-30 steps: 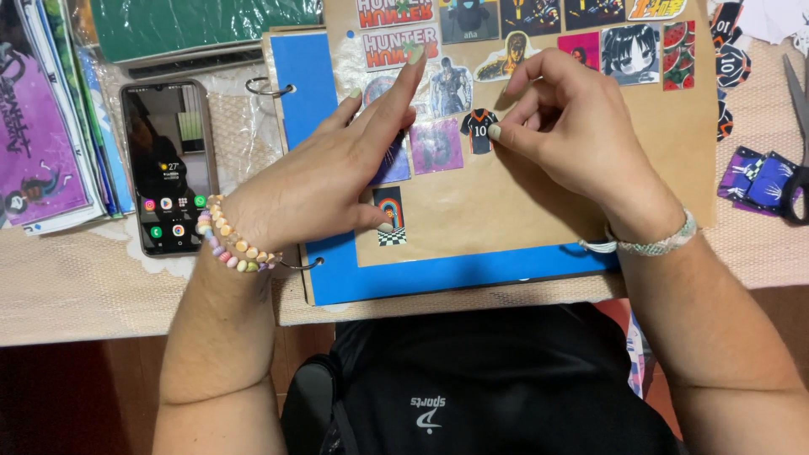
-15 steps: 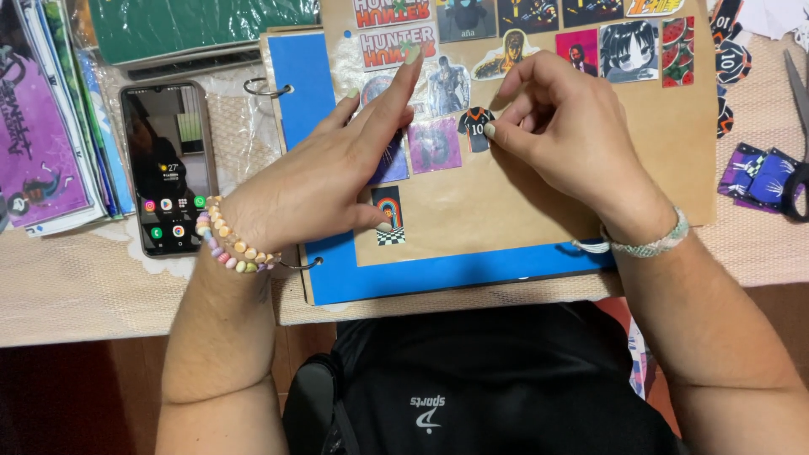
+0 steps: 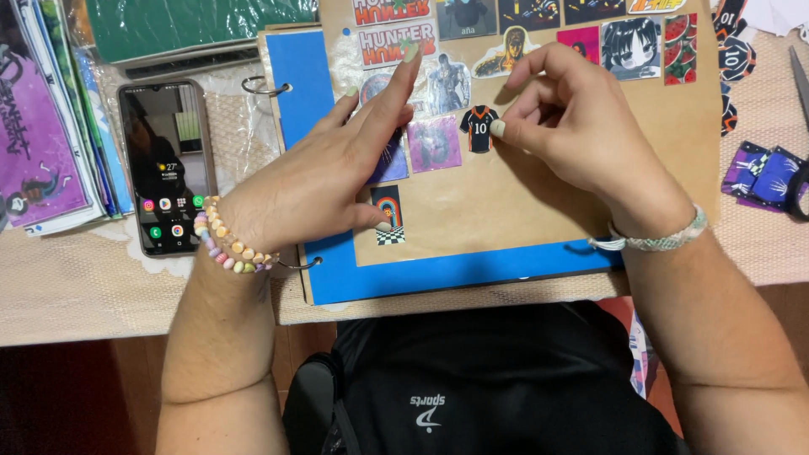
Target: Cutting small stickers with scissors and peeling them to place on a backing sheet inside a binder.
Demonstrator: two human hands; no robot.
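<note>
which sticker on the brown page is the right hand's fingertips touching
The small black-and-orange jersey sticker, in the row below the top stickers; the right hand pinches its right edge. The purple square sticker beside it lies untouched.

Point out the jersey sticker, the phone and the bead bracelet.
jersey sticker (image 3: 479, 129), head view, middle of the dark shirt.
phone (image 3: 165, 166), head view, centre of the screen.
bead bracelet (image 3: 226, 243), head view, beads on the left wrist.

Table (image 3: 76, 295) (lace-covered): phone (image 3: 164, 164), ring binder (image 3: 438, 274), scissors (image 3: 796, 181).
</note>
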